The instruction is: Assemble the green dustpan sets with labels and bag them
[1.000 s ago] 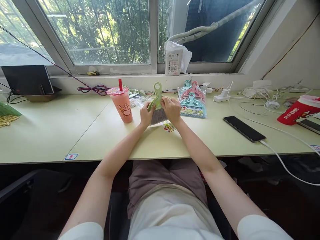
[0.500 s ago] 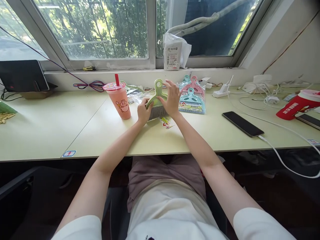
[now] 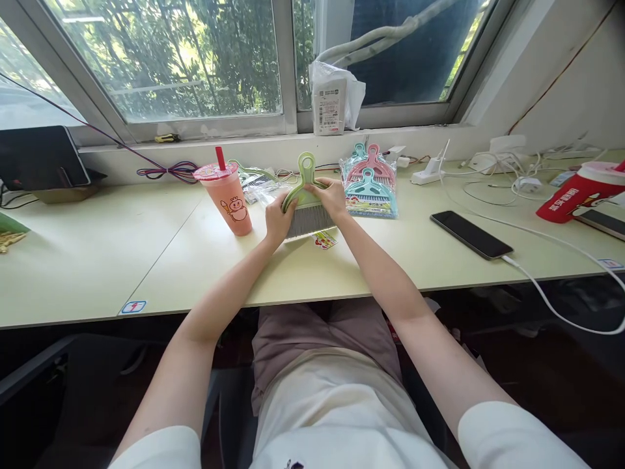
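Observation:
A green hand brush with grey bristles is held upright above the table, handle loop up and bristles down. My left hand grips its left end, thumb on the front. On the right end my right hand is closed, its thumb pressed on the green body and the other fingers mostly hidden behind. Below the bristles lies a small printed card. Behind my left hand are a clear plastic wrapper and another green handled piece. Wrapped blue and pink brush sets lie right of my right hand.
A pink drink cup with a red straw stands left of my hands. To the right are a phone on a white cable, a power strip and a tilted red cup. A tablet stands far left.
My right hand's raised fingers have come down and closed on the brush's right end. The brush now faces me more squarely. The camera view has shifted slightly.

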